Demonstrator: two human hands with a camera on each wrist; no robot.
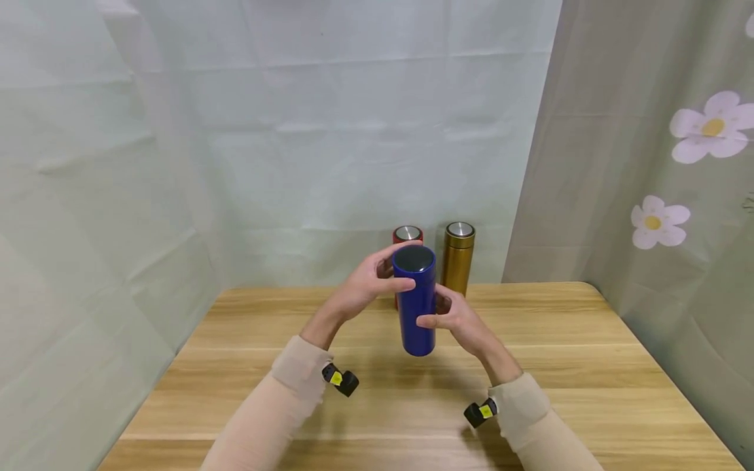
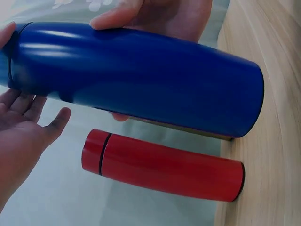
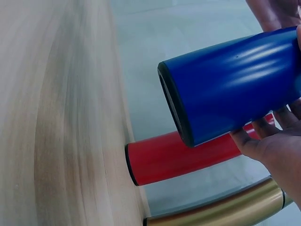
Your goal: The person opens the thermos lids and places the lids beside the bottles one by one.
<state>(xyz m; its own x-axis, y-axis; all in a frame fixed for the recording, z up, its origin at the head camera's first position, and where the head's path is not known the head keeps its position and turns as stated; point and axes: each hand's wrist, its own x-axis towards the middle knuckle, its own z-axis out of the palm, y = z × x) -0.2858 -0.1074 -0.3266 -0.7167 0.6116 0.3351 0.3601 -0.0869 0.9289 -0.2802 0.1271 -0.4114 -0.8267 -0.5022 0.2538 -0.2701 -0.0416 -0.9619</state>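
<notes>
A blue thermos flask point(image 1: 417, 307) with a dark lid top is held upright between both hands, its base off the wooden table. My left hand point(image 1: 366, 284) grips it near the lid, thumb across the front and fingers around the far side. Lower on the body, my right hand point(image 1: 464, 322) holds it from the right, with the thumb in front. Behind the blue flask stands a red thermos flask point(image 2: 171, 167), largely hidden in the head view. A gold thermos flask point(image 1: 458, 261) stands to the red one's right.
The wood-grain table point(image 1: 548, 366) extends on both sides of the arms. Pale cloth point(image 1: 353, 150) hangs behind its far edge, and a grey curtain with white flowers point(image 1: 660, 222) hangs along the right. Each wrist carries a small black camera point(image 1: 347, 383).
</notes>
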